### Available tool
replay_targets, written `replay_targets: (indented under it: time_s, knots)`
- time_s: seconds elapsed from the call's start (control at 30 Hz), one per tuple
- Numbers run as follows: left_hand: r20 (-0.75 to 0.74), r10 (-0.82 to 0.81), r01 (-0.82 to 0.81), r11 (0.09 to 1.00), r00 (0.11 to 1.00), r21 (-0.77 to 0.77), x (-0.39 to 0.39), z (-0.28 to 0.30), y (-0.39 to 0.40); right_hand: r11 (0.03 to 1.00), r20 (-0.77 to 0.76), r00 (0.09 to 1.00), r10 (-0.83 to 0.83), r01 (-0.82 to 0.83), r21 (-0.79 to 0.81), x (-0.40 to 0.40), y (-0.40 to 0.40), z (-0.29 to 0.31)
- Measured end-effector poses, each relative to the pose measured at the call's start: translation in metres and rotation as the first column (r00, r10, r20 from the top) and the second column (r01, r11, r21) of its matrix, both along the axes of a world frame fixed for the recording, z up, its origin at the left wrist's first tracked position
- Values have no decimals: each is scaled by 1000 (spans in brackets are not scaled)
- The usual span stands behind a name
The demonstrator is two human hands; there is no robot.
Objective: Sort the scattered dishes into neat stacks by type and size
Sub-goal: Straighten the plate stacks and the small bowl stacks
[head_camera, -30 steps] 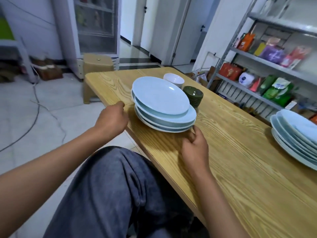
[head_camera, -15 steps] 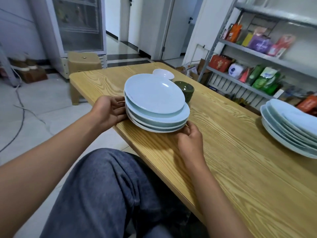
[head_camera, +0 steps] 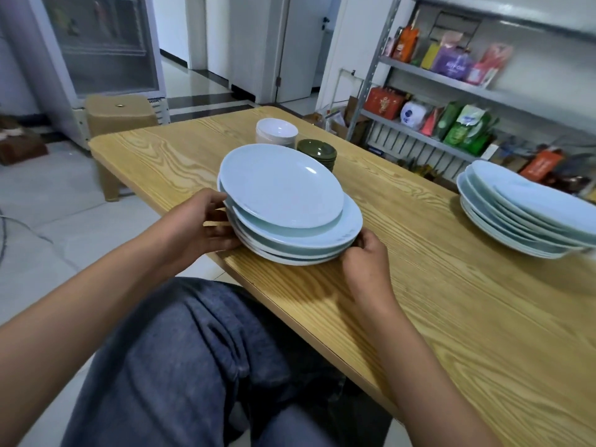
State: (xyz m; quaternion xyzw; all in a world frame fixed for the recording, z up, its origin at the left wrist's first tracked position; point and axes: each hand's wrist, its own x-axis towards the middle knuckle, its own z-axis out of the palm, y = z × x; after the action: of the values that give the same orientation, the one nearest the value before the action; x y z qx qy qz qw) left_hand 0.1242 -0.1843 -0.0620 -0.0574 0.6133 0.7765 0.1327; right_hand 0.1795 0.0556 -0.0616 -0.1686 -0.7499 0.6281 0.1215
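Note:
A stack of several pale blue plates (head_camera: pixel 283 191) sits near the left edge of the wooden table (head_camera: pixel 451 317); the top plate lies shifted toward the back left. My left hand (head_camera: pixel 206 224) grips the stack's left rim, fingers curled under it. My right hand (head_camera: pixel 367 256) grips the stack's near right rim. Behind the stack stand a pile of white bowls (head_camera: pixel 276 132) and a pile of dark green bowls (head_camera: pixel 316 153). A second, slanted stack of pale blue plates (head_camera: pixel 522 211) lies at the table's right.
A metal shelf rack (head_camera: pixel 451 91) with packaged goods stands behind the table on the right. A tan plastic stool (head_camera: pixel 119 117) and a glass-door fridge (head_camera: pixel 100 43) stand beyond the table's far left end. My knees in grey trousers (head_camera: pixel 180 366) are below the table edge.
My left hand has moved from the table edge onto the stack's left rim. My right hand has closed on the near right rim. The view has shifted closer.

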Motion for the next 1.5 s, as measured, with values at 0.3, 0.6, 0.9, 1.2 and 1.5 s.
replay_targets:
  time_s: [0.3,0.6,0.9,1.2,1.5]
  knots:
    - [-14,45,-45,998,999,35,-1,-13,62,992,156,986,-51,68,-103,14,57,13]
    - [42,-76,76,997,996,-4,-19,-6,135,944,249,967,53,33,-328,19,115,20]
    - [-15,-5,4,999,1000,-49,-56,4,192,948,188,980,72,-8,-317,3,140,11]
    - [-51,-12,6,993,999,-119,-109,7,230,946,84,996,12,16,-323,-40,160,-2]
    - [-5,0,0,1000,1000,23,-175,3,275,961,80,997,-23,44,-272,-96,195,-4]
